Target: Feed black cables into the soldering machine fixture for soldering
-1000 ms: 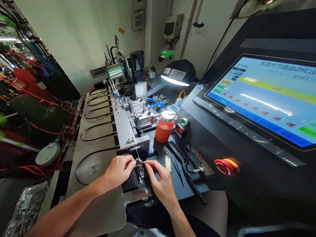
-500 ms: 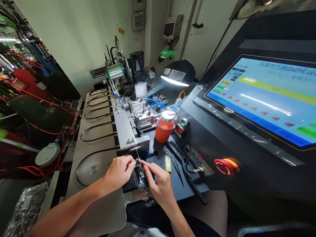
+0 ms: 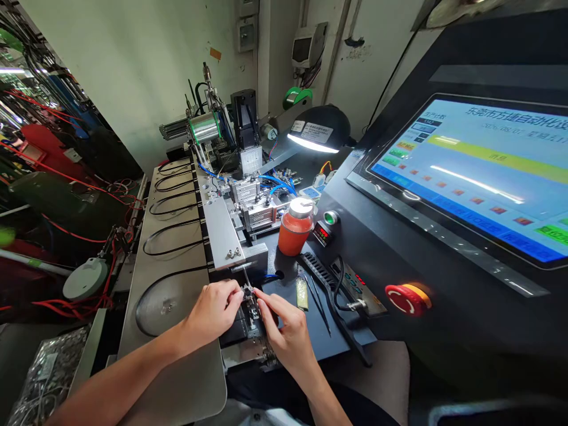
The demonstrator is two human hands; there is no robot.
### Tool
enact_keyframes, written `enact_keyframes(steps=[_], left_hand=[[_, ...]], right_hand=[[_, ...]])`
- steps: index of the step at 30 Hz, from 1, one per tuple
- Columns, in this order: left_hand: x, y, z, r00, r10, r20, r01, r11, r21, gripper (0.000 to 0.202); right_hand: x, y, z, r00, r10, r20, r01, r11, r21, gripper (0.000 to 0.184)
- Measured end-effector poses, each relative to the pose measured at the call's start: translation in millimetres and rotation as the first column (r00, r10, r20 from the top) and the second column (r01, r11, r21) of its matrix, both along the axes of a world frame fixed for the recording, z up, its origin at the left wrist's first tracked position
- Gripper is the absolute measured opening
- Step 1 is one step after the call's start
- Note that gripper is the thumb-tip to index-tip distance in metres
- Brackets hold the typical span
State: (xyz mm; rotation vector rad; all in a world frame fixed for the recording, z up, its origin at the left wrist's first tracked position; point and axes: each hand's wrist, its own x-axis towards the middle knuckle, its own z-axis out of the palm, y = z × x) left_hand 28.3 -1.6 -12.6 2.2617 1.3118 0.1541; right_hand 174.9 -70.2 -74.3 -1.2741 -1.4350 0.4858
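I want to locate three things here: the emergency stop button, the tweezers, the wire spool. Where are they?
emergency stop button (image 3: 403, 299): head view, on its red cap
tweezers (image 3: 320, 306): head view, near the middle of the thin arms
wire spool (image 3: 204, 127): head view, on the silver winding

- desk lamp (image 3: 313, 143) is the brightest thing here, a hard white strip of light
- touchscreen (image 3: 470, 177) glows and has long white glare streaks across it
- wall (image 3: 133, 77) looks pale and evenly lit
- black panel (image 3: 399, 248) goes quite dark
- left hand (image 3: 213, 307) and right hand (image 3: 284, 331) look fairly sharp
- heavy fisheye bend at the edges, with a green smear (image 3: 6, 236) on the left
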Motion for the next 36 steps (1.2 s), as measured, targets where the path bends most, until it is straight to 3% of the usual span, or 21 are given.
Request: enact_keyframes(steps=[11, 20, 36], left_hand=[[5, 2, 0.3, 0.999, 0.033, -0.011, -0.034, 0.999, -0.029, 0.026], [3, 1, 0.5, 1.000, 0.020, 0.022, -0.019, 0.999, -0.033, 0.025], [3, 2, 4.6, 0.999, 0.040, 0.032, -0.037, 0.995, -0.089, 0.026]], right_hand=[[12, 11, -5.1, 0.986, -0.036, -0.161, 0.014, 0.990, -0.141, 0.026], [5, 2, 2.6, 0.998, -0.031, -0.048, 0.030, 0.999, -0.013, 0.026], [3, 1, 1.3, 0.999, 0.006, -0.050, -0.007, 1.000, -0.011, 0.028]])
